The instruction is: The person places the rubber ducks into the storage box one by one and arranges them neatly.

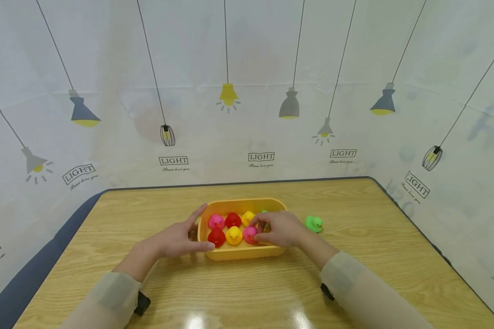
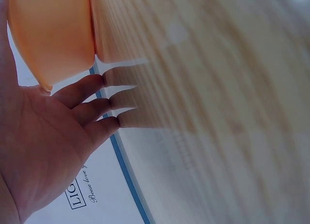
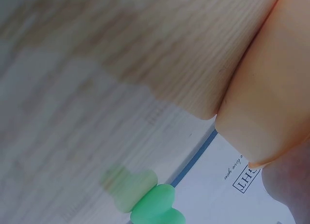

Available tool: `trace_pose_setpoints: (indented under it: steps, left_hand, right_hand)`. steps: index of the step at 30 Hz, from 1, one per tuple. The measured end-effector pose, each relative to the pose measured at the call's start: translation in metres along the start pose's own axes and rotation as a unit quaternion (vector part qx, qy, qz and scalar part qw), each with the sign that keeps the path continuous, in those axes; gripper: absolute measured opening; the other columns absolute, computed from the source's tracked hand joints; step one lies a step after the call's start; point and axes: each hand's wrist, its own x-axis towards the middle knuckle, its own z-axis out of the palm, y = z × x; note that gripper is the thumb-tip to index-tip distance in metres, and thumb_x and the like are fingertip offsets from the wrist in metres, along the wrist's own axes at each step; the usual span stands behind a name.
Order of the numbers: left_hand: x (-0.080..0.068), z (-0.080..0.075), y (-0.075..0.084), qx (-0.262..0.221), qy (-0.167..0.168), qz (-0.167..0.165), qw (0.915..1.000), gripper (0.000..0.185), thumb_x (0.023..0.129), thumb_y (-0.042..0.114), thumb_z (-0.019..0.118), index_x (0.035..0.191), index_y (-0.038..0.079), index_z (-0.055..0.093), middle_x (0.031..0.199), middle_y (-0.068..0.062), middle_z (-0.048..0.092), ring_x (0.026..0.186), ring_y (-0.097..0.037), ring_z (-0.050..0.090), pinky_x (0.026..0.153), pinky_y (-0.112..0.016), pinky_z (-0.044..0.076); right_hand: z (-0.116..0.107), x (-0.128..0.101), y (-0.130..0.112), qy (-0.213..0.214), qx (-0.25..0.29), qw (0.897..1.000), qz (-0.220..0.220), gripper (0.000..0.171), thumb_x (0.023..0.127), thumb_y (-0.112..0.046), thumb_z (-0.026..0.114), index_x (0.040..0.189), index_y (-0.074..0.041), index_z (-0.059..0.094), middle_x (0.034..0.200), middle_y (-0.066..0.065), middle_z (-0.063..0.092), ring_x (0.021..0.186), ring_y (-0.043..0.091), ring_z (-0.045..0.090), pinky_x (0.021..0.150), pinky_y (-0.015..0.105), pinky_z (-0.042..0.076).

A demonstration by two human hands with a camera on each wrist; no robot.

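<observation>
An orange-yellow plastic basket (image 1: pixel 247 253) stands on the table with several small rubber ducks in two rows. My left hand (image 1: pixel 181 238) rests at its left end, thumb by the front rim and index finger by the back corner. In the left wrist view, the left hand's (image 2: pixel 53 122) other fingers extend beside the basket wall (image 2: pixel 53 35), tips on the table. Over the basket's right part, my right hand (image 1: pixel 281 228) pinches a pink duck (image 1: pixel 250 235) in the front row. Behind that hand a green duck (image 1: pixel 265 212) is mostly hidden.
Outside the basket, to its right, sits another green duck (image 1: pixel 314 224). Inside are red (image 1: pixel 216 237), yellow (image 1: pixel 234 236) and pink ducks (image 1: pixel 216 222). The wooden table (image 1: pixel 247 292) ends at a dark back edge against a printed curtain (image 1: pixel 247 132).
</observation>
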Motion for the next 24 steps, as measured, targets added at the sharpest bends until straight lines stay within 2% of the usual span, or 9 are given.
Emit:
trace_pose_setpoints:
  steps: [15, 24]
  left_hand:
    - [0.0008, 0.0008, -0.001, 0.001, 0.001, -0.001, 1.0, 0.124, 0.084, 0.08, 0.077, 0.175, 0.049, -0.002, 0.165, -0.021, 0.055, 0.149, -0.047, 0.054, 0.122, -0.074, 0.041]
    - [0.0015, 0.0008, -0.0016, 0.0, 0.001, 0.005, 1.0, 0.123, 0.085, 0.08, 0.077, 0.175, 0.05, -0.002, 0.166, -0.022, 0.053, 0.15, -0.049, 0.053, 0.123, -0.075, 0.04]
  right_hand:
    - [0.001, 0.0005, 0.0018, 0.003, 0.009, 1.0, 0.003, 0.027, 0.096, -0.039, 0.085, 0.121, -0.033, 0.075, 0.093, -0.019, 0.068, 0.085, 0.01, 0.059, 0.082, 0.033, 0.048]
    - [0.0006, -0.0006, 0.0048, 0.011, 0.026, 1.0, -0.001, 0.031, 0.094, -0.04, 0.086, 0.122, -0.033, 0.074, 0.089, -0.017, 0.066, 0.079, 0.01, 0.059, 0.075, 0.031, 0.048]
